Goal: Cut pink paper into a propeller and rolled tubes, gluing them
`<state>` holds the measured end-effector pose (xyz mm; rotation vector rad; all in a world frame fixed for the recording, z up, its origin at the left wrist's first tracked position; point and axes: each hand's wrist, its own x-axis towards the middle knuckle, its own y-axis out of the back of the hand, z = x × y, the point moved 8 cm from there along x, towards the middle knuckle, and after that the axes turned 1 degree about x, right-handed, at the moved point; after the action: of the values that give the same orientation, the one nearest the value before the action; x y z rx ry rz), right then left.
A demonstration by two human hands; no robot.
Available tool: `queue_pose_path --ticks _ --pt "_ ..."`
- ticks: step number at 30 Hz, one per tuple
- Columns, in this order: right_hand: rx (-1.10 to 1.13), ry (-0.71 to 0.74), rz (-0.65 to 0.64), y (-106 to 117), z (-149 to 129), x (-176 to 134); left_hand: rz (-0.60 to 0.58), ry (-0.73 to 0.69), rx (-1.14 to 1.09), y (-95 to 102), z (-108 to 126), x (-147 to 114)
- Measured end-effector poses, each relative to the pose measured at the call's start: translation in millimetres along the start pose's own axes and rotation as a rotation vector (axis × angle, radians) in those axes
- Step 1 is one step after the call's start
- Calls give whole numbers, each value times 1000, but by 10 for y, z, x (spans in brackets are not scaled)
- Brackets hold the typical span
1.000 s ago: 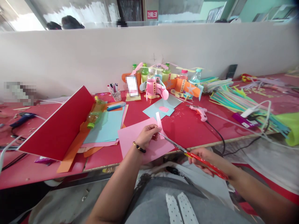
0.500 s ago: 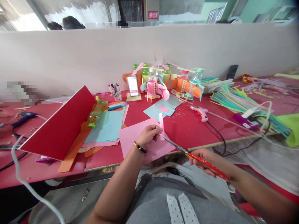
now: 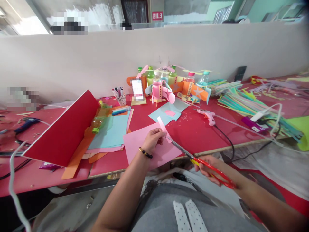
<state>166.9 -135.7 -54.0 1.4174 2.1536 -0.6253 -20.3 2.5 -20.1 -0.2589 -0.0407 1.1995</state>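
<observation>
My left hand [image 3: 156, 138] pinches a narrow pink paper strip [image 3: 162, 123] whose free end sticks up past the fingertips. In my right hand [image 3: 209, 167] is a pair of scissors [image 3: 214, 170] with red handles, a bit of yellow near the pivot. Its long metal blades point left, their tips at the strip beside my left fingers. Whether the blades grip the paper there is too small to tell. Beneath both lies a larger pink paper sheet [image 3: 135, 145] on the red table, reaching its front edge.
A pink glue gun [image 3: 208, 116] with a black cord lies right of the pink sheet. Blue paper [image 3: 109, 132] and a plastic bottle [image 3: 98, 120] lie left, by a tilted red board [image 3: 62, 132]. Decorated bottles [image 3: 157, 90] stand behind; paper strips [image 3: 246, 104] lie at the right.
The strip has turned from nearly upright to leaning left at its top. The scissor handles have spread apart, showing more yellow. My left hand has barely moved.
</observation>
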Motion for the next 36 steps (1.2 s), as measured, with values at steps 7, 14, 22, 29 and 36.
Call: queue_pose_path --ticks 7,14,22,29,36 --pt "60 125 -49 -63 63 71 64 -5 -27 56 -13 -5" --pt "87 179 -25 -153 60 45 61 70 -124 53 -103 -4" --pt "152 202 -15 -206 108 64 37 113 -121 44 -144 9" --pt "114 144 -27 -238 120 82 12 110 -114 34 -154 11" --pt "111 202 31 -286 -2 37 2 141 -144 -6 -138 -5"
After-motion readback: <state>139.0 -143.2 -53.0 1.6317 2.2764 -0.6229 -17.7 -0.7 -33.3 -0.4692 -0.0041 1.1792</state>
